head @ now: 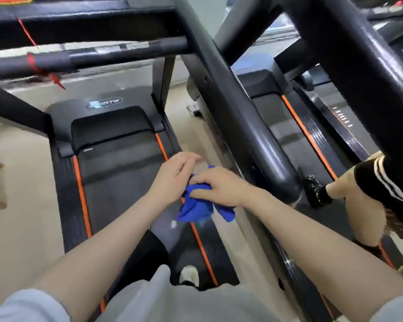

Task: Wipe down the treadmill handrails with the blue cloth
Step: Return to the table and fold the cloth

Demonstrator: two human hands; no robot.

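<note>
Right hand [215,187] and left hand [172,175] both bunch the blue cloth [197,206]; nearest handrail [249,126] lies at 2 o'clock, running 11-to-5, right hand closer.

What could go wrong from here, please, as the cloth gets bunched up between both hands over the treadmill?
1. The blue cloth is crumpled between the left hand and right hand, with loose ends hanging; it might slip and drop onto the treadmill belt below.
2. Neither hand is on the handrail, so nothing steadies the person standing on the belt.
3. Another person's leg is close on the right, so a wide wipe could bump it.
</note>
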